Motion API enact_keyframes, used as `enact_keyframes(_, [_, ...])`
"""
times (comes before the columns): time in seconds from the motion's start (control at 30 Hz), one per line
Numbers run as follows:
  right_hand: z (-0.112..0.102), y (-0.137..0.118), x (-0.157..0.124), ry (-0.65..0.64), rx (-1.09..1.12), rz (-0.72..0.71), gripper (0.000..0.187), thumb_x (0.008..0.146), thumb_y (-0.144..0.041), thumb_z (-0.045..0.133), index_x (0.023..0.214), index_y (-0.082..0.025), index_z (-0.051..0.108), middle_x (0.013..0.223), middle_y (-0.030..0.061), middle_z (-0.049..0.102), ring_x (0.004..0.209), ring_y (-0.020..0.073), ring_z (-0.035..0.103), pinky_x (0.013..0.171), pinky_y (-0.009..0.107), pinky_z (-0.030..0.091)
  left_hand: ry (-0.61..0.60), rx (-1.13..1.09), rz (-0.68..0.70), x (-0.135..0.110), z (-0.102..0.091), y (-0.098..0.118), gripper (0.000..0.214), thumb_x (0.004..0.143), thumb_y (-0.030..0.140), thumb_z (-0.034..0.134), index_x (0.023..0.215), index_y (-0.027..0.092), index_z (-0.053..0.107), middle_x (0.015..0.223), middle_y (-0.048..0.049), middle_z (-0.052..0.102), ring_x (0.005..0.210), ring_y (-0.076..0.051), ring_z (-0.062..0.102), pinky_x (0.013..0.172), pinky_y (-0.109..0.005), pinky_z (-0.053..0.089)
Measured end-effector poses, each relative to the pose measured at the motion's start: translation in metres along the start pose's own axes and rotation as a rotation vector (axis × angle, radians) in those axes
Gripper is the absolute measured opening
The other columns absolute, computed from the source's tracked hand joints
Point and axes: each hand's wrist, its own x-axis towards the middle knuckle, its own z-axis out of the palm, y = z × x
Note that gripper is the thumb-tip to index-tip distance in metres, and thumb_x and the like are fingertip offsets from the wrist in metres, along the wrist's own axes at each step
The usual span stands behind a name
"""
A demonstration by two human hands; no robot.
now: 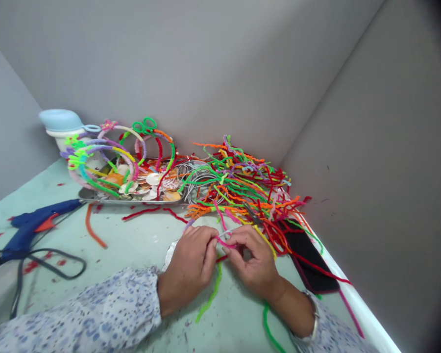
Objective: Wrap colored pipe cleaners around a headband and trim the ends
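Observation:
My left hand [191, 262] and my right hand [255, 262] meet at the table's near middle, both closed in a pinch on a pink pipe cleaner [226, 242] stretched between the fingertips. A light green pipe cleaner [209, 296] trails from under my left hand toward me. Something pale and flat [170, 254] shows under my left hand; I cannot make out what it is. Just behind my hands lies a big tangled heap of pipe cleaners [242, 186] in many colours.
A metal tray [95, 197] of seashells and pipe-cleaner-wrapped headbands [106, 152] sits at the back left, beside a pale blue container [61, 125]. A blue glue gun [33, 225] with black cord lies left. A dark phone [310, 260] rests right, near the table edge. Grey walls enclose the corner.

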Motion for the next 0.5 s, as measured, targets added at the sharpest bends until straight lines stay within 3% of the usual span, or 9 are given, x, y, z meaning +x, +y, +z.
enact_keyframes(0.1, [-0.0019,-0.0020,0.0004,0.060,0.040,0.019,0.016,0.082,-0.015,0.060,0.096,-0.021,0.056,0.094,0.0043,0.053,0.072,0.0147,0.054,0.062,0.028,0.046,0.033,-0.062,-0.033,-0.0007,-0.0020,0.0004,0.013,0.093,0.018,0.038,0.092,0.018,0.051,0.084,-0.0040,0.058,0.079,-0.019,0.051,0.074,-0.033,0.040])
enact_keyframes(0.2, [-0.0037,-0.0016,0.0019,0.138,0.067,0.039,0.002,0.085,-0.019,0.057,0.085,-0.020,0.055,0.085,0.0030,0.052,0.073,0.0157,0.053,0.063,0.029,0.044,0.070,-0.127,-0.089,-0.0007,-0.0040,0.0011,0.013,0.095,0.020,0.038,0.094,0.019,0.051,0.084,-0.0030,0.057,0.079,-0.018,0.052,0.074,-0.031,0.040])
enact_keyframes(0.3, [-0.0040,0.0018,0.0026,0.014,0.085,0.113,0.017,0.091,-0.024,0.051,0.076,-0.020,0.058,0.072,0.0010,0.053,0.069,0.0158,0.054,0.063,0.029,0.043,0.083,-0.167,-0.117,0.0000,-0.0048,0.0013,0.014,0.095,0.022,0.038,0.094,0.019,0.051,0.083,-0.0023,0.056,0.079,-0.017,0.052,0.074,-0.030,0.040])
enact_keyframes(0.4, [-0.0024,0.0058,0.0003,-0.079,0.176,0.200,0.019,0.093,-0.028,0.048,0.104,-0.022,0.063,0.079,0.0022,0.060,0.072,0.0167,0.059,0.065,0.030,0.046,0.062,-0.182,-0.126,0.0006,-0.0047,0.0011,0.014,0.096,0.024,0.038,0.096,0.020,0.052,0.084,-0.0021,0.057,0.079,-0.017,0.053,0.074,-0.030,0.040])
enact_keyframes(0.5, [-0.0009,0.0072,-0.0026,-0.049,0.225,0.172,0.034,0.091,-0.025,0.053,0.125,-0.027,0.053,0.092,0.0030,0.063,0.078,0.0170,0.062,0.069,0.030,0.051,0.042,-0.193,-0.136,0.0006,-0.0046,0.0008,0.015,0.096,0.025,0.037,0.095,0.020,0.052,0.083,-0.0019,0.058,0.079,-0.018,0.054,0.073,-0.030,0.040])
